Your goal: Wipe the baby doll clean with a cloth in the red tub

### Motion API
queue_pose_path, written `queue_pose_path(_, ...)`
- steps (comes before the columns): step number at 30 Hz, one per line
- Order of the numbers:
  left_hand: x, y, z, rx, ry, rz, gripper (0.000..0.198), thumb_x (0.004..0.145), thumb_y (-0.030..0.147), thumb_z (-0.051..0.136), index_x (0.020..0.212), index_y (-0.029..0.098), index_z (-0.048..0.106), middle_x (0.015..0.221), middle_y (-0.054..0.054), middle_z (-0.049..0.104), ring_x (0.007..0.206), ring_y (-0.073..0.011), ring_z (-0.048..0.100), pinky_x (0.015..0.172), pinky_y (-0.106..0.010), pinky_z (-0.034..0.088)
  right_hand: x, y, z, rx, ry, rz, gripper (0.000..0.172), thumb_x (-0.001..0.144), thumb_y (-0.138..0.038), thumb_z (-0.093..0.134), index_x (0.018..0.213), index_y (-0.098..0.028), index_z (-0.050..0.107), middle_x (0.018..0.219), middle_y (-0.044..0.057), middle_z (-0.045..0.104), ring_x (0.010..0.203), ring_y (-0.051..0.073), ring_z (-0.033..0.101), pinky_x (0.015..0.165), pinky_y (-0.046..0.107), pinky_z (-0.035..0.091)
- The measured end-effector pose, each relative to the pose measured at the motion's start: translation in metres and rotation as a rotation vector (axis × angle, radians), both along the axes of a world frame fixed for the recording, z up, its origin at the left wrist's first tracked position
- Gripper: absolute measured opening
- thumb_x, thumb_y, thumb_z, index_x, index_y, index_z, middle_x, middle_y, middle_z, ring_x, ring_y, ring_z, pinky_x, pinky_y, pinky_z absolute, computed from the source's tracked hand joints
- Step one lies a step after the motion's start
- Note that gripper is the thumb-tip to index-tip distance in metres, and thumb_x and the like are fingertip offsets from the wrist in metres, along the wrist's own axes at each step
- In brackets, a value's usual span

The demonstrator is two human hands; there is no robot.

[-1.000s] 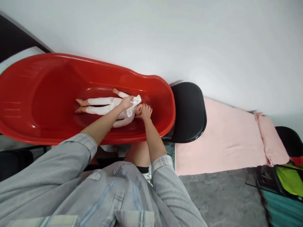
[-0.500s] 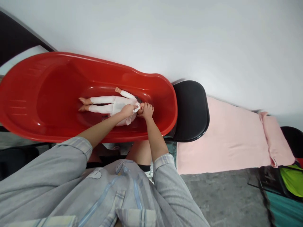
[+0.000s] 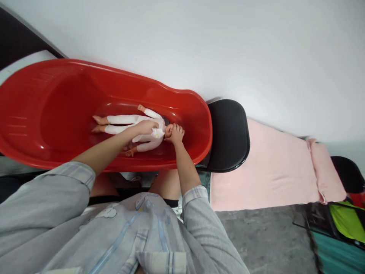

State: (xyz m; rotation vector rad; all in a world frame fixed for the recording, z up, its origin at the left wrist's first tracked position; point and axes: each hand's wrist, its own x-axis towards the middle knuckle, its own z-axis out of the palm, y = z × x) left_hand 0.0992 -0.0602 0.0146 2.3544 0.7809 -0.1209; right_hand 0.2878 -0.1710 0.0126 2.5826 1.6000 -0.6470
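A baby doll point(image 3: 122, 119) in a pale outfit lies in the red baby bathtub point(image 3: 159, 85), head to the right and bare feet to the left. My left hand point(image 3: 146, 127) is over the doll's chest, its fingers closed on a small white cloth point(image 3: 157, 132) near the neck. At the head, my right hand point(image 3: 177, 134) curls round the top, covering part of it. Both of the doll's arms rest out at its sides.
A black chair seat point(image 3: 228, 135) stands against the tub's right end. Beyond it, a pink towel point(image 3: 265, 171) is spread out with a rolled pink bundle point(image 3: 327, 171) at its far end. A white wall point(image 3: 228, 49) runs behind.
My left hand has moved left with the cloth, from the doll's face down to its upper chest. The doll's near arm now shows. My right hand stays on the head.
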Motion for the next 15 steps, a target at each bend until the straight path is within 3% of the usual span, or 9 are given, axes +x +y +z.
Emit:
queue_pose_path(3, 0.007, 0.018, 0.010, 0.051, -0.014, 0.174, 0.064, 0.081, 0.000, 0.066, 0.143, 0.013, 0.077, 0.136, -0.011, 0.078, 0.124, -0.0303, 0.072, 0.109, -0.032, 0.053, -0.001, 0.000, 0.002, 0.007, 0.009, -0.004, 0.125, 0.079, -0.045, 0.099, 0.177, -0.016, 0.029, 0.181, 0.022, 0.030, 0.171, 0.031, 0.023, 0.141, 0.050, 0.018)
queue_pose_path(6, 0.027, 0.018, 0.009, 0.066, -0.085, 0.314, 0.071, 0.086, -0.001, 0.058, 0.156, 0.006, 0.066, 0.149, -0.016, 0.071, 0.138, -0.0313, 0.067, 0.119, -0.035, 0.050, -0.001, 0.000, 0.003, 0.009, 0.024, -0.005, 0.125, 0.078, -0.044, 0.100, 0.177, -0.016, 0.029, 0.181, 0.021, 0.030, 0.171, 0.032, 0.023, 0.141, 0.051, 0.018)
queue_pose_path(10, 0.056, -0.003, -0.005, -0.030, -0.206, 0.445, 0.067, 0.086, 0.006, 0.061, 0.153, 0.004, 0.068, 0.147, -0.019, 0.071, 0.134, -0.0336, 0.069, 0.116, -0.035, 0.052, -0.001, 0.001, 0.001, 0.004, 0.025, -0.008, 0.124, 0.080, -0.043, 0.098, 0.178, -0.016, 0.027, 0.181, 0.021, 0.028, 0.171, 0.031, 0.022, 0.141, 0.051, 0.017)
queue_pose_path(15, 0.071, -0.021, -0.020, -0.108, -0.195, 0.422, 0.067, 0.082, 0.012, 0.061, 0.148, 0.004, 0.073, 0.139, -0.021, 0.075, 0.127, -0.0382, 0.071, 0.111, -0.040, 0.054, 0.000, 0.001, -0.002, 0.001, 0.023, -0.014, 0.123, 0.081, -0.040, 0.097, 0.179, -0.017, 0.025, 0.182, 0.020, 0.027, 0.172, 0.031, 0.021, 0.141, 0.051, 0.016)
